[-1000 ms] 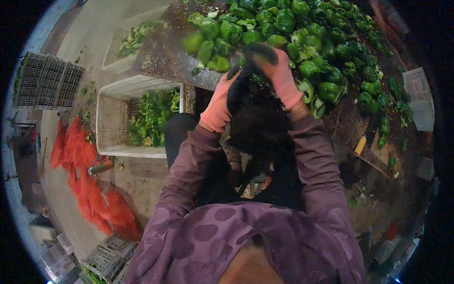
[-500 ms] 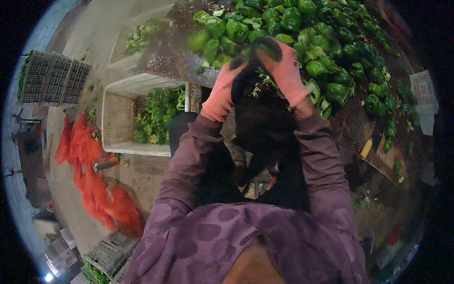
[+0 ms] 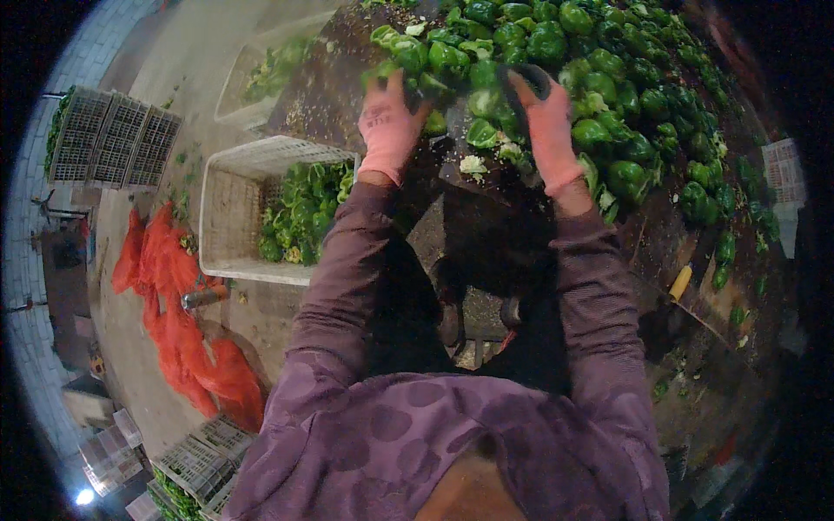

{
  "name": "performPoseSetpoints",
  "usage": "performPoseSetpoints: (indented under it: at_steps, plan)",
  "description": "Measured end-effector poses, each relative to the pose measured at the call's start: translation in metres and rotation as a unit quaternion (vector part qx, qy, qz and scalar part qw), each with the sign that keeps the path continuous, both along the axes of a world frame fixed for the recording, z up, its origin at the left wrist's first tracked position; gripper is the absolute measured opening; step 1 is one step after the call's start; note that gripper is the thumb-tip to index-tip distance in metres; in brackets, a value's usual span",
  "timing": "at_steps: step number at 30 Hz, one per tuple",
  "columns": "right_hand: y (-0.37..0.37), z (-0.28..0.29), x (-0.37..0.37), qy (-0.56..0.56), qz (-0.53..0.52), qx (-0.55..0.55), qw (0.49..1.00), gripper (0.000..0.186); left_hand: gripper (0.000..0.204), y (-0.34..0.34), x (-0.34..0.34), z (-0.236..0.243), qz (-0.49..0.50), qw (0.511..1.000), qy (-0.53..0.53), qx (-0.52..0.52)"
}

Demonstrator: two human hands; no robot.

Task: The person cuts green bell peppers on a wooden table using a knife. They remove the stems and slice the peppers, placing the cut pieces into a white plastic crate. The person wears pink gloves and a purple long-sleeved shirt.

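Note:
Both my hands wear pink gloves with black palms and fingertips. My left hand [image 3: 388, 126] is over the near left edge of a heap of green bell peppers [image 3: 547, 43], its thumb and fingers apart. Just beyond its fingertips is a blurred light-green pepper [image 3: 379, 76]. My right hand [image 3: 546, 122] is at the heap too, fingers curved and spread from the thumb, with no pepper visible in its grasp. Between the hands lie a green pepper piece [image 3: 481, 134] and a pale pepper core [image 3: 473, 166] near the edge of the dark work surface.
Left of my knees stands a white plastic crate [image 3: 213, 217] partly filled with green peppers. Red mesh netting [image 3: 169, 295] and a metal can [image 3: 204, 297] lie on the floor. Stacked crates [image 3: 113, 139] stand farther left. A yellow handle [image 3: 681, 283] lies at right.
My hands were close together over the near edge; now they are apart, the left moved left and the right slightly right. The pepper piece and core between them have come into view.

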State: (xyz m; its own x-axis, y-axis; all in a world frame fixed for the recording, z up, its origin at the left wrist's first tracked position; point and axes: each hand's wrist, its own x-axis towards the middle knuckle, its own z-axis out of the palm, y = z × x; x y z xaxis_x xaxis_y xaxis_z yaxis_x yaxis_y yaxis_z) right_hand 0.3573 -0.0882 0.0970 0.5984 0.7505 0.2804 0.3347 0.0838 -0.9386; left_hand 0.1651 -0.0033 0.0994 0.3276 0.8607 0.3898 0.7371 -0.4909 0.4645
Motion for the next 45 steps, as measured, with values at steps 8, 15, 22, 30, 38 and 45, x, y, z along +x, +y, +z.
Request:
performPoseSetpoints:
  at_steps: [8, 15, 22, 30, 38, 45]
  plan:
    - [0.01, -0.003, -0.013, -0.002, 0.025, -0.002, 1.0, 0.035, 0.033, -0.013, 0.043, -0.034, -0.217, 0.794, -0.41, -0.393]
    - [-0.002, 0.022, -0.008, 0.038, 0.027, -0.011, 0.999, 0.031, 0.043, -0.02, 0.029, -0.027, -0.161, 0.987, -0.018, -0.001]
    - [-0.003, 0.024, -0.024, 0.324, 0.136, 0.096, 0.931, 0.036, 0.062, 0.015, -0.001, -0.008, 0.003, 0.996, 0.072, 0.054]
    - [0.016, 0.06, -0.085, 0.126, 0.245, 0.051, 0.96, 0.033, 0.038, 0.054, -0.029, -0.087, -0.062, 0.941, -0.297, -0.151]
    - [0.015, -0.034, -0.054, 0.373, 0.31, 0.203, 0.85, 0.03, 0.043, -0.009, 0.009, -0.029, -0.2, 0.83, -0.438, -0.282]
    - [0.015, -0.033, -0.036, 0.604, 0.245, 0.175, 0.738, 0.042, 0.047, -0.043, 0.014, -0.006, -0.127, 0.962, -0.23, 0.078]
